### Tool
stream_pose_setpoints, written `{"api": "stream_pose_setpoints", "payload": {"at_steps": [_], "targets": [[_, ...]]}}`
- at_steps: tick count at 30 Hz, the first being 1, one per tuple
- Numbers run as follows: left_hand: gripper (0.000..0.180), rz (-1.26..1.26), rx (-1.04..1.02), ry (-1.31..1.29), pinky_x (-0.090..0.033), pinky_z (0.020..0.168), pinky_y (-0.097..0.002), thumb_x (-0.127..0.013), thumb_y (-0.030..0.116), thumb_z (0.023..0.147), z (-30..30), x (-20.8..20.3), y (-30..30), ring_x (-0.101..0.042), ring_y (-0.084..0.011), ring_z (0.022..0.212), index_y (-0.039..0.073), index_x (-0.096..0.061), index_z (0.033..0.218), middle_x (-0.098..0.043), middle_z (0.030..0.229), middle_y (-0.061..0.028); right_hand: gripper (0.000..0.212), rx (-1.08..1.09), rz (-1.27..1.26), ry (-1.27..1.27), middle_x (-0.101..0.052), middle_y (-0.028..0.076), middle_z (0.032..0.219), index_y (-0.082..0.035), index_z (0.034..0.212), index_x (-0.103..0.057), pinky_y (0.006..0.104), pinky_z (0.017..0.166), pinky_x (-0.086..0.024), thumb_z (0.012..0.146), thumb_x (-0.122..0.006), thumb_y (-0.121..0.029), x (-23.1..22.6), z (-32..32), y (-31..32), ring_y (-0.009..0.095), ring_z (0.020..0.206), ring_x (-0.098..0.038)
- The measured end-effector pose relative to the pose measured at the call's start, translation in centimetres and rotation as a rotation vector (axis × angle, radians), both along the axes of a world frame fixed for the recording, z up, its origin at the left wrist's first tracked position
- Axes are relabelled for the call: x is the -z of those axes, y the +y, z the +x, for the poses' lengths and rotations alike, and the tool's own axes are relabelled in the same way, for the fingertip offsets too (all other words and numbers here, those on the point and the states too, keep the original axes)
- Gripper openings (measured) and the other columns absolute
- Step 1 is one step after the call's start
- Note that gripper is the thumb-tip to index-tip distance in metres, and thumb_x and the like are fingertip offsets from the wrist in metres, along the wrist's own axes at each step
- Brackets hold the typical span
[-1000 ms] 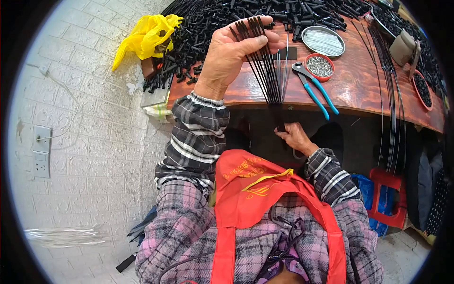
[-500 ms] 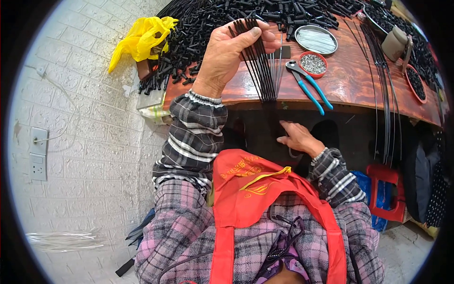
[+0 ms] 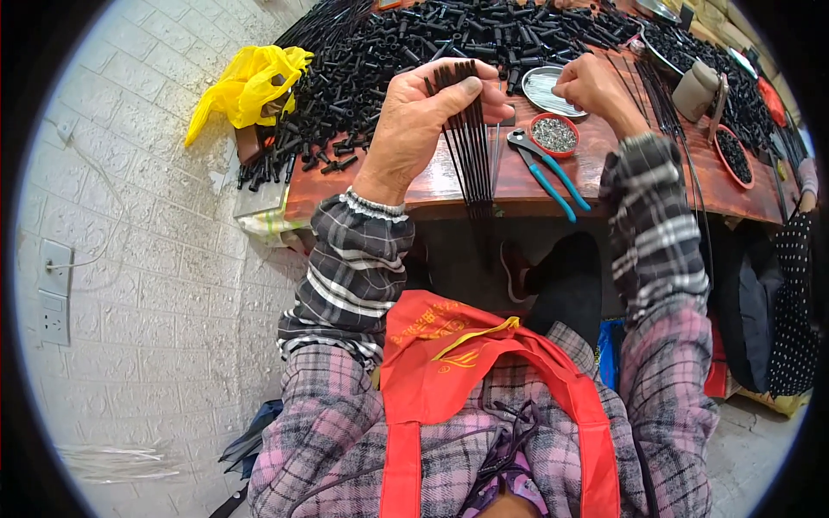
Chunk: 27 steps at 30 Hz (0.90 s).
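Observation:
My left hand (image 3: 410, 125) is closed around a fanned bundle of thin black rods (image 3: 471, 142). The rods hang down past the table's front edge, and their lower ends fade into the dark below. My right hand (image 3: 602, 91) is over the right side of a round metal dish (image 3: 526, 84) of thin white sticks (image 3: 546, 90). Its fingers are bent together; whatever they may hold is too small or hidden to make out. Between the hands sit a red bowl (image 3: 561, 154) of small silvery metal pieces (image 3: 553, 133) and blue-handled pliers (image 3: 557, 183).
A large heap of black tubular parts (image 3: 380, 95) covers the back of the wooden table (image 3: 423, 188). A yellow plastic bag (image 3: 250, 86) lies at the left. On the right are a grey jar (image 3: 695, 91), long black rods (image 3: 661, 99) and a red bowl of black bits (image 3: 734, 158). Another person's dotted garment (image 3: 794, 285) shows.
My right hand has risen from below the table edge, near the rods' lower ends, to the dish of white sticks. My left hand keeps its grip on the rods. The view has shifted slightly.

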<state>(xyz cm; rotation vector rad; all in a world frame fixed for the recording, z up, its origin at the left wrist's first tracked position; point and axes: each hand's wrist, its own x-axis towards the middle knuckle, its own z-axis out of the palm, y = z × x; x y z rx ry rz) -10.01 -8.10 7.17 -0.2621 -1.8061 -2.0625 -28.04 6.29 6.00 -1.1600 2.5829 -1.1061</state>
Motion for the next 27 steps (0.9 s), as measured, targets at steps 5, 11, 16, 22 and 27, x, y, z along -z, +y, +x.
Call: {"api": "stream_pose_setpoints", "payload": {"at_steps": [5, 11, 16, 22, 27], "targets": [[0.019, -0.005, -0.028, -0.006, -0.051, 0.073, -0.0316, -0.048, 0.010, 0.086, 1.1, 0.0, 0.4, -0.062, -0.0223, 0.077, -0.003, -0.053, 0.099, -0.061, 0.082, -0.0116, 0.014, 0.015, 0.224, 0.221, -0.060, 0.018, 0.067, -0.001, 0.067, -0.063, 0.0364, 0.060, -0.046, 0.055, -0.066, -0.008, 2.4, -2.8, -1.1, 0.032, 0.069, -0.059], [0.018, 0.013, -0.047, -0.015, -0.051, 0.072, -0.0318, -0.049, 0.009, 0.085, 1.1, -0.3, 0.7, -0.061, -0.0195, 0.075, -0.004, -0.054, 0.097, -0.060, 0.082, -0.0111, 0.010, -0.091, 0.137, 0.379, -0.058, 0.021, 0.068, -0.001, 0.065, -0.062, 0.0385, 0.060, -0.046, 0.056, -0.059, -0.002, 5.3, -5.0, -1.5, 0.035, 0.069, -0.059], [0.018, 0.034, -0.069, -0.028, -0.051, 0.072, -0.0311, -0.050, 0.009, 0.084, 1.2, -0.3, 0.9, -0.061, -0.0195, 0.075, -0.004, -0.054, 0.096, -0.060, 0.081, -0.0108, 0.011, -0.090, 0.057, 0.427, -0.057, 0.023, 0.066, 0.000, 0.066, -0.062, 0.0395, 0.061, -0.046, 0.059, -0.054, -0.002, 5.8, -5.0, -1.7, 0.037, 0.067, -0.058], [0.018, 0.011, -0.109, -0.032, -0.051, 0.070, -0.0293, -0.050, 0.010, 0.085, 1.0, -0.5, 1.0, -0.061, -0.0187, 0.072, -0.003, -0.056, 0.095, -0.060, 0.079, -0.0100, 0.009, 0.018, -0.054, 0.068, -0.058, 0.007, 0.055, 0.000, 0.069, -0.063, 0.0261, 0.040, -0.040, 0.069, -0.060, -0.008, 1.9, -2.7, -0.6, 0.014, 0.049, -0.057], [0.020, 0.001, -0.127, -0.047, -0.052, 0.071, -0.0310, -0.046, 0.011, 0.087, 0.9, -0.6, 0.6, -0.062, -0.0215, 0.075, -0.003, -0.054, 0.097, -0.061, 0.081, -0.0113, 0.011, -0.293, -0.248, -0.073, -0.056, 0.002, 0.055, -0.002, 0.080, -0.062, 0.0193, 0.035, -0.036, 0.074, -0.058, -0.009, -4.2, 3.1, 2.3, 0.006, 0.049, -0.054]]}}
